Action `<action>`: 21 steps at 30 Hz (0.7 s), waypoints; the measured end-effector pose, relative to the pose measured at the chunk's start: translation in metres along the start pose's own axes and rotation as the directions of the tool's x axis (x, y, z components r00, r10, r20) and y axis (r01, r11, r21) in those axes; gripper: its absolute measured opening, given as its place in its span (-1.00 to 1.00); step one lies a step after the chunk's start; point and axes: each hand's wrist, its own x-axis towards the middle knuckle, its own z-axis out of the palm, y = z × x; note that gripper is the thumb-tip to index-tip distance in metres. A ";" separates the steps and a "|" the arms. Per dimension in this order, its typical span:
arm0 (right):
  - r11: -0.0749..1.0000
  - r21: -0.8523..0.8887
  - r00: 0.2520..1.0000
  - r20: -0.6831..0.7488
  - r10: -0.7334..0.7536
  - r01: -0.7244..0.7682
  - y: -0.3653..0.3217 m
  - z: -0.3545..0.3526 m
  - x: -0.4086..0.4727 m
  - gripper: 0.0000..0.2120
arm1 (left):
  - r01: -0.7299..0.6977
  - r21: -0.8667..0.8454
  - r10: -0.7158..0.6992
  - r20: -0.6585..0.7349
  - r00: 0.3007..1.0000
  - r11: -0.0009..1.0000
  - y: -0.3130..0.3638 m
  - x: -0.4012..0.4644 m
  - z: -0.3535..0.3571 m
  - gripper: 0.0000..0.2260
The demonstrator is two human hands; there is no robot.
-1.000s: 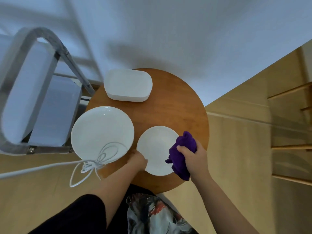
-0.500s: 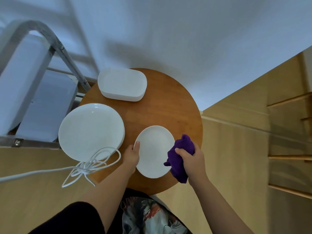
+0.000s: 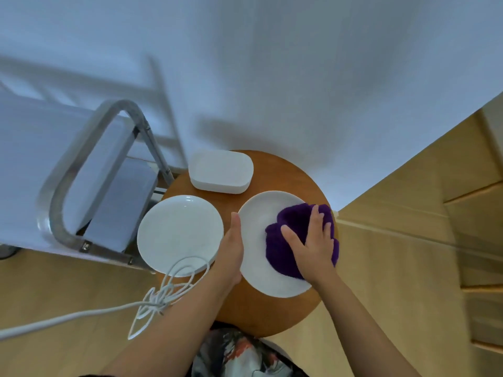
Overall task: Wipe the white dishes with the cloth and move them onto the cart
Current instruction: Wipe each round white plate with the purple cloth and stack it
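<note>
Standing right by the stool point(image 3: 272, 308) here. Nearest to the person, the right hand point(image 3: 313, 243) is laid flat on the purple cloth point(image 3: 285, 254), fingers spread and pressing it down onto the small plate point(image 3: 261, 221). That's a press, not a clench. The cloth covers the right half of the plate, so the bare part lies to the left of that hand, toward the other one.

The left hand point(image 3: 232, 248) sits straight-fingered against the plate's left rim, bracing it; I can't tell if the thumb hooks under. It's wedged between the small plate and the big plate point(image 3: 177, 232), which hangs slightly over the stool's left edge with a white cord point(image 3: 163, 292) dangling across it.

Further back is the oblong dish point(image 3: 220, 171), not yet wiped by the look of it. Beyond and left stands the cart point(image 3: 68, 172), so I'd guess the left hand is the nearer one for carrying over.
</note>
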 end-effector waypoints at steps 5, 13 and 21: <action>0.964 -0.259 0.982 -0.187 0.015 -0.064 -0.043 0.025 0.000 -0.31 | -0.107 0.082 0.110 -0.036 0.993 0.991 0.027 -0.031 -0.001 -0.65; 0.915 -0.202 0.910 -0.156 -0.383 0.350 -0.110 0.028 -0.005 -0.39 | -0.200 0.088 0.206 -0.069 0.976 0.976 0.079 -0.062 -0.020 -0.51; 0.762 0.207 0.741 0.183 -0.646 0.614 -0.136 0.040 -0.066 -0.56 | -0.162 -0.110 0.157 -0.056 0.986 0.981 0.106 -0.082 -0.041 -0.39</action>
